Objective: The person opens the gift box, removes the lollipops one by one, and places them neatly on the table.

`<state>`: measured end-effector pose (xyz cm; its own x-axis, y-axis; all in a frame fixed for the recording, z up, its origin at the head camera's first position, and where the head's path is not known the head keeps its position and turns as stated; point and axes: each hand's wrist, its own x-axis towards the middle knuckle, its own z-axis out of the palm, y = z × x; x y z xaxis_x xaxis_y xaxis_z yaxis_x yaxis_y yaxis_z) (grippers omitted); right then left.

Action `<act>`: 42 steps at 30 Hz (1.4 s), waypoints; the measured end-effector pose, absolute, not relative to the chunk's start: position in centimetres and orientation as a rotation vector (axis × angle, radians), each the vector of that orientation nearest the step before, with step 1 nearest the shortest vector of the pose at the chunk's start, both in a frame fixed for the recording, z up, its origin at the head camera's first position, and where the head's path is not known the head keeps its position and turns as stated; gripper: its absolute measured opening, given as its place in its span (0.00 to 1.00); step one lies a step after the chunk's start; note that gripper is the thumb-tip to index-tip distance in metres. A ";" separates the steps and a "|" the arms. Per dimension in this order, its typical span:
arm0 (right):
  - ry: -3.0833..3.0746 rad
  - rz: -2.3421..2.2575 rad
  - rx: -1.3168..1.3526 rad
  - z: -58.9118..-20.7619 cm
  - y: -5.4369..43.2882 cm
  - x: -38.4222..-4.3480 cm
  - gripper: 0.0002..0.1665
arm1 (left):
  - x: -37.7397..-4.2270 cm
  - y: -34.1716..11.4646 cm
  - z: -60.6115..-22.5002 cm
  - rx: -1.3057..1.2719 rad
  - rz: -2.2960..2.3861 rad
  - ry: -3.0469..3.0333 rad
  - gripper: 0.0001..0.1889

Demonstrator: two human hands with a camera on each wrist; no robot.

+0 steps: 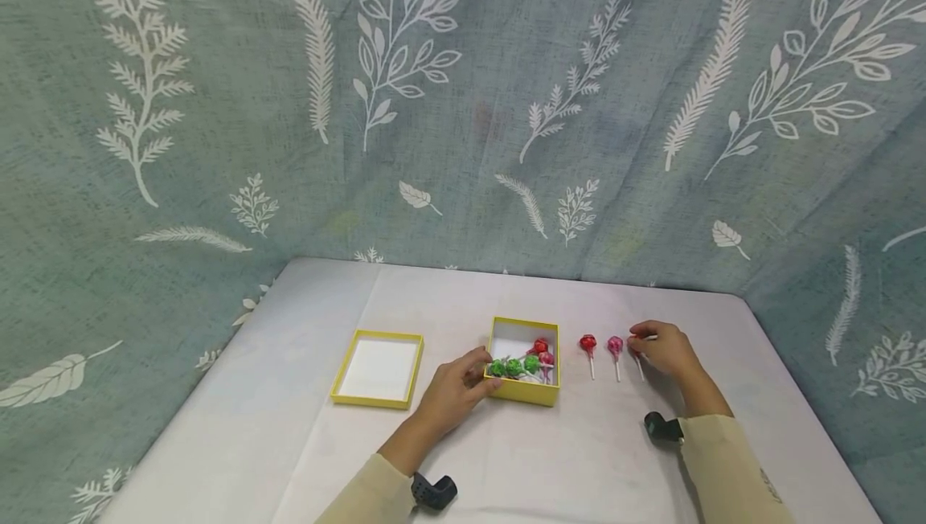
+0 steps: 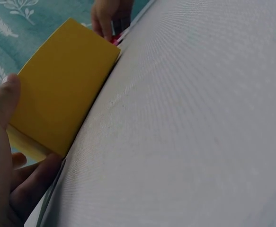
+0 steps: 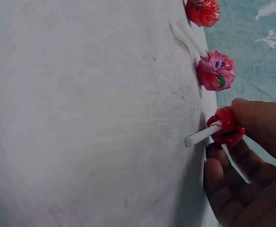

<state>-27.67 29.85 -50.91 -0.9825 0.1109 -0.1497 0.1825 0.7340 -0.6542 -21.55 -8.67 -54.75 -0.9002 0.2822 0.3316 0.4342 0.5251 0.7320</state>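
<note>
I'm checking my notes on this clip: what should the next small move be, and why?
Probably lift the red lollipop towards the box: the right hand pinches it by the head, the left hand holds the box, and the box is open with room at the back.

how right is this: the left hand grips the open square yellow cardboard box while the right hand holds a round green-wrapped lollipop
One slip: the wrapper colour. The right hand holds a round red-wrapped lollipop, not a green one, as the right wrist view shows. The left hand does grip the open square yellow cardboard box.
</note>
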 end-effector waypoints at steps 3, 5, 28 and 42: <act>2.830 -1.081 0.234 -50.9 29.9 -27.6 0.19 | -21.3 -8.6 -54.7 -0.609 -1.267 -2.583 0.21; 2.831 -1.077 0.228 -50.9 30.0 -27.5 0.18 | -21.2 -8.5 -54.7 -0.607 -1.239 -2.583 0.22; 2.922 -1.068 0.024 -45.6 27.3 -26.5 0.22 | -21.7 -8.8 -54.6 -0.684 -1.483 -2.592 0.20; 2.830 -1.164 -0.114 -45.2 20.7 -25.9 0.18 | -21.2 -8.1 -54.8 -0.592 -1.250 -2.578 0.23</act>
<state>-25.95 20.71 -45.22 -0.9940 -0.0992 -0.0455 -0.0385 0.7088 -0.7043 -21.21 -8.14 -54.76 -0.8957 0.2610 0.3599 0.4442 0.5581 0.7009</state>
